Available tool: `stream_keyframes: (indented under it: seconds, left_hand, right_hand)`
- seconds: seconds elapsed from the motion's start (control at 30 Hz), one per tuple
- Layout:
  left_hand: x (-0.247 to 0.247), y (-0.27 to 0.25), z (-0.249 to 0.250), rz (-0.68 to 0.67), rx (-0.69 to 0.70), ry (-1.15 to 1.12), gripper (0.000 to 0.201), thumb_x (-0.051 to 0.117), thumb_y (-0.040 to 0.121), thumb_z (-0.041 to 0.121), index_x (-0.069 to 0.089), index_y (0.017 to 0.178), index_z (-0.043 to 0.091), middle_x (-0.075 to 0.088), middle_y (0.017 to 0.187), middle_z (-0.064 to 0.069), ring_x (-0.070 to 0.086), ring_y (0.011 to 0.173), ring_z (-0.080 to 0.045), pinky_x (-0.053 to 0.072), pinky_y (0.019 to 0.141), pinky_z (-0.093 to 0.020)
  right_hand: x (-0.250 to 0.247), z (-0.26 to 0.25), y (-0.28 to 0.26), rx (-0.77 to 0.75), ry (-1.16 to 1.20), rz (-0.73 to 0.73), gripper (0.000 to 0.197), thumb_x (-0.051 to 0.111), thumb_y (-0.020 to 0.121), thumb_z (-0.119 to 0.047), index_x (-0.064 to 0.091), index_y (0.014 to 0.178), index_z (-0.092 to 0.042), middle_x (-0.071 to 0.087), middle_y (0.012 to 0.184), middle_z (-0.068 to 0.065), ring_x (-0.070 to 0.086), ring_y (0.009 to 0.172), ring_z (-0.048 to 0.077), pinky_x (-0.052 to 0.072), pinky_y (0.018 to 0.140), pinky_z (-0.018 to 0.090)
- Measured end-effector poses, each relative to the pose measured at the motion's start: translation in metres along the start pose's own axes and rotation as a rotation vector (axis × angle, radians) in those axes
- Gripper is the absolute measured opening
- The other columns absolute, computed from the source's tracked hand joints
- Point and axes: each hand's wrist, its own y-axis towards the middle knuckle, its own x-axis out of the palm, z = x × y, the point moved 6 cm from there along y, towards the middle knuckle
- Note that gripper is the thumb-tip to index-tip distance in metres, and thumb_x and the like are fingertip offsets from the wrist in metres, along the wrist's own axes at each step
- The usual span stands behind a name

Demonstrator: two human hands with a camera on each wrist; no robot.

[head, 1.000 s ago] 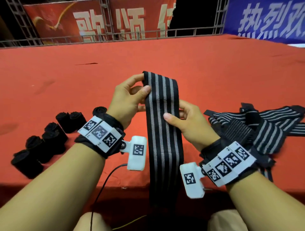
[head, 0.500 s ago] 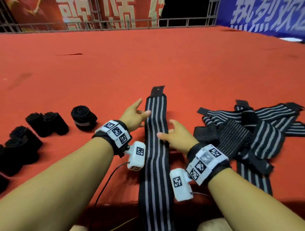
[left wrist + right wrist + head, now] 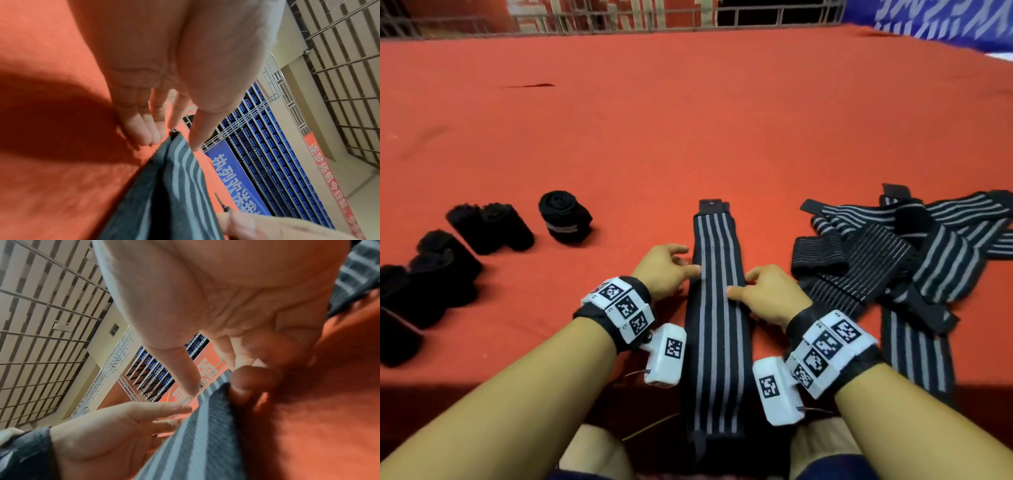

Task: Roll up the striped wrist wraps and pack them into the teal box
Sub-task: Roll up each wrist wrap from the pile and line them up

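One black wrist wrap (image 3: 717,308) with grey stripes lies flat and lengthwise on the red surface, its near end hanging over the front edge. My left hand (image 3: 683,265) is at its left edge, fingers straight with tips on the red cloth beside the wrap (image 3: 174,186) and the thumb over it. My right hand (image 3: 748,286) is at the right edge; its thumb rests on top of the wrap (image 3: 201,434) and its curled fingers (image 3: 252,378) pinch that edge. No teal box is in view.
A tangled pile of unrolled striped wraps (image 3: 900,267) lies just right of my right hand. Several rolled black wraps (image 3: 565,216) stand in a row at the left. The red surface (image 3: 688,137) stretches far ahead to a metal railing.
The wrap, held up in the air a second ago, now lies flat. Both hands came down with it and drew back toward me along its edges.
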Motion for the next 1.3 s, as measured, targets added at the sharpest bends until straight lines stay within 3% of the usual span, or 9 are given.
stream_keyframes:
  seconds: [0.1,0.23,0.43,0.6,0.73,0.93,1.07,1.23,1.3]
  left_hand:
    - [-0.001,-0.014,-0.009,0.026,-0.041,0.007,0.047,0.073,0.091,0.008,0.054,0.133,-0.003,0.066,0.092,-0.008,0.067,0.083,-0.023,0.057,0.068,-0.034]
    - [0.0,-0.036,-0.017,0.068,-0.023,0.082,0.038,0.079,0.086,0.015,0.064,0.12,0.007,0.072,0.099,-0.004,0.072,0.095,-0.021,0.06,0.082,-0.038]
    - [0.011,-0.067,-0.029,0.052,-0.006,0.027,0.07,0.084,0.071,0.025,0.061,0.135,0.015,0.074,0.114,0.0,0.07,0.106,-0.017,0.059,0.092,-0.045]
    - [0.012,-0.094,-0.03,0.15,0.038,0.144,0.057,0.084,0.08,0.014,0.062,0.133,0.014,0.072,0.112,0.003,0.069,0.1,-0.013,0.058,0.094,-0.039]
    - [0.016,-0.108,-0.031,0.162,0.024,0.143,0.057,0.087,0.076,0.015,0.064,0.128,0.015,0.073,0.094,0.007,0.072,0.091,-0.015,0.059,0.089,-0.039]
    - [0.025,-0.119,-0.031,0.136,0.006,-0.167,0.065,0.079,0.079,-0.006,0.051,0.135,0.012,0.07,0.083,-0.002,0.073,0.084,-0.022,0.06,0.082,-0.048]
    - [0.031,-0.126,-0.029,0.069,0.062,-0.241,0.06,0.079,0.085,0.008,0.048,0.135,0.015,0.074,0.096,-0.01,0.075,0.087,-0.026,0.061,0.076,-0.043]
    - [0.035,-0.125,-0.029,-0.006,0.1,-0.234,0.045,0.077,0.084,-0.001,0.059,0.125,0.007,0.076,0.083,-0.008,0.076,0.078,-0.022,0.059,0.065,-0.03]
    - [0.03,-0.121,-0.028,0.039,0.119,-0.338,0.04,0.075,0.084,-0.004,0.062,0.12,0.007,0.076,0.091,-0.015,0.075,0.079,-0.024,0.059,0.065,-0.032]
  right_hand:
    - [0.001,0.006,-0.018,-0.006,0.022,0.031,0.026,0.071,0.09,-0.029,0.064,0.103,-0.008,0.071,0.064,0.011,0.067,0.054,0.027,0.059,0.057,0.036]
    - [0.013,0.008,-0.039,-0.098,-0.026,0.051,0.029,0.065,0.094,-0.019,0.063,0.12,-0.007,0.071,0.064,0.004,0.073,0.064,0.019,0.057,0.07,0.025]
    - [0.021,0.002,-0.053,-0.177,-0.084,0.03,0.061,0.072,0.09,-0.029,0.05,0.145,-0.016,0.057,0.082,-0.006,0.059,0.083,0.015,0.048,0.078,0.026]
    - [0.021,0.01,-0.067,-0.137,-0.121,0.108,0.03,0.075,0.086,-0.037,0.07,0.107,-0.017,0.067,0.08,-0.005,0.066,0.077,0.019,0.047,0.064,0.025]
    - [0.028,0.018,-0.071,-0.104,-0.139,0.159,0.034,0.082,0.077,-0.041,0.066,0.081,-0.011,0.07,0.084,0.006,0.066,0.081,0.027,0.052,0.069,0.034]
    - [0.037,0.022,-0.068,-0.121,0.056,0.059,0.024,0.08,0.081,-0.031,0.072,0.085,-0.009,0.075,0.085,0.007,0.072,0.082,0.026,0.059,0.079,0.042]
    - [0.034,0.016,-0.067,-0.164,0.514,0.027,0.011,0.071,0.092,-0.015,0.07,0.093,-0.004,0.076,0.092,0.013,0.074,0.087,0.028,0.059,0.087,0.051]
    - [0.017,0.007,-0.062,-0.23,0.801,0.124,0.013,0.065,0.097,-0.011,0.066,0.104,-0.001,0.076,0.094,0.015,0.075,0.087,0.026,0.061,0.08,0.041]
    - [0.019,0.007,-0.062,-0.248,0.819,0.043,0.014,0.064,0.097,-0.01,0.064,0.105,0.001,0.075,0.089,0.012,0.074,0.077,0.016,0.06,0.065,0.027]
